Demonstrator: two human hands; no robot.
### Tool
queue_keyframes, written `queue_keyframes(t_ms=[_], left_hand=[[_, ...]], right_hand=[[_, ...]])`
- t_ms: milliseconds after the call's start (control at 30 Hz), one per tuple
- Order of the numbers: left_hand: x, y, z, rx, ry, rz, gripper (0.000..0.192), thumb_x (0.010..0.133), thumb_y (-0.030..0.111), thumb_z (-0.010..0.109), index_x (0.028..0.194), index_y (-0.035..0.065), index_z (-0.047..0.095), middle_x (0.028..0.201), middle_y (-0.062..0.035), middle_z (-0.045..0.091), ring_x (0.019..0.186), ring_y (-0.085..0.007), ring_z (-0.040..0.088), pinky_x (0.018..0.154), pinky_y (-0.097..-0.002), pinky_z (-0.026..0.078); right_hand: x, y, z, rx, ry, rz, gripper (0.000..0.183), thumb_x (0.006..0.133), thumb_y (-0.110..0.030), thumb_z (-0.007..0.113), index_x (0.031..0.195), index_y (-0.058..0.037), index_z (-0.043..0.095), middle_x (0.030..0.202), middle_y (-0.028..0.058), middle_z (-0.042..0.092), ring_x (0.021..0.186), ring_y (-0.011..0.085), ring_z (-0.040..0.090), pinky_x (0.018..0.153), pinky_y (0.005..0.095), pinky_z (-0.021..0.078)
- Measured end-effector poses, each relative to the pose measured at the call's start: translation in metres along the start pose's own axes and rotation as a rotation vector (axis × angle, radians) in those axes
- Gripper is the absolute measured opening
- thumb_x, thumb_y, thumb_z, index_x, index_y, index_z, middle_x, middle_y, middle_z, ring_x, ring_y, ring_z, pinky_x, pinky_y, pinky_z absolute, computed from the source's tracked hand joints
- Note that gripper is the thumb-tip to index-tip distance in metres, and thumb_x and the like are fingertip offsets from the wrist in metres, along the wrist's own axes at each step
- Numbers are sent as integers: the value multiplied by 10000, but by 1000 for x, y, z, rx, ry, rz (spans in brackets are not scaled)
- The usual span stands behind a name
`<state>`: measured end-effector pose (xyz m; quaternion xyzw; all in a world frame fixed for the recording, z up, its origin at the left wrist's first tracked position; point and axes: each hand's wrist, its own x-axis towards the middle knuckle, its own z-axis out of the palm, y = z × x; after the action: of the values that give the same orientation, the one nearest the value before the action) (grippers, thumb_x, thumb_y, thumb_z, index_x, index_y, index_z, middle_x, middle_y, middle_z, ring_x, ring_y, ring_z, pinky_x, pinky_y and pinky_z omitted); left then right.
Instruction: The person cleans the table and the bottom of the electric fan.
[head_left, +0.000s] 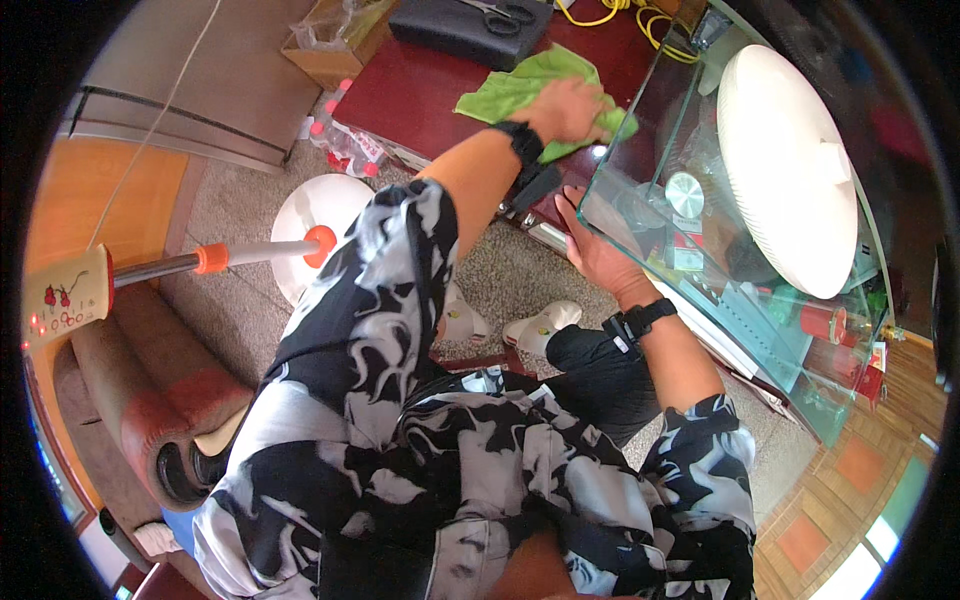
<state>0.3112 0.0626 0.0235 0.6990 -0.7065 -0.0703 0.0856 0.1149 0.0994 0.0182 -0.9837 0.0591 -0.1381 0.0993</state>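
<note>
My left hand (568, 109), slightly blurred, presses on a green cloth (506, 91) and appears to grip it. The cloth lies spread and creased on a dark red glossy tabletop (405, 94). My right hand (609, 262) rests palm down by the table's front edge, fingers apart and holding nothing. It lies beside the corner of a glass top (611, 199), which partly overlaps the view of the fingers. A dark object (536, 187) sits at the table edge below my left wrist. Each wrist wears a black band.
Scissors (499, 19) lie on a black case (465, 34) near a yellow cable (664, 34). A large white round object (784, 172) stands on the glass. Left are plastic bottles (349, 142), a cardboard box (334, 56) and a stand with a white round base (296, 214).
</note>
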Motion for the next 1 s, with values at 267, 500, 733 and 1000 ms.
queue_keyframes(t_ms=[267,500,733,1000], left_hand=[[-85,28,14,-103,99,47,436,659,306,555,1068,172,481,1131,-34,423,1089,-236,332,900,-382,253],[-150,42,17,-145,248,65,418,596,184,602,1002,159,503,1085,-19,451,1061,-233,361,872,-362,296],[-184,69,19,-388,331,-196,438,569,57,598,994,57,488,1020,-110,472,953,-304,431,830,-348,348],[-113,128,47,-5,425,16,335,617,130,535,951,103,528,979,-78,503,943,-257,440,838,-363,324]], right_hand=[[-6,5,13,-11,-3,8,381,653,-81,517,1031,-65,474,1014,67,471,926,256,461,780,337,389],[-42,-50,16,213,229,5,242,613,-18,535,852,-42,512,904,65,498,874,226,489,751,305,418],[-86,-64,0,521,399,572,143,682,-8,508,820,-33,538,815,110,549,751,240,542,676,287,431],[-103,-59,-1,545,529,796,103,726,-37,486,811,-24,544,736,103,537,632,181,531,586,257,419]])
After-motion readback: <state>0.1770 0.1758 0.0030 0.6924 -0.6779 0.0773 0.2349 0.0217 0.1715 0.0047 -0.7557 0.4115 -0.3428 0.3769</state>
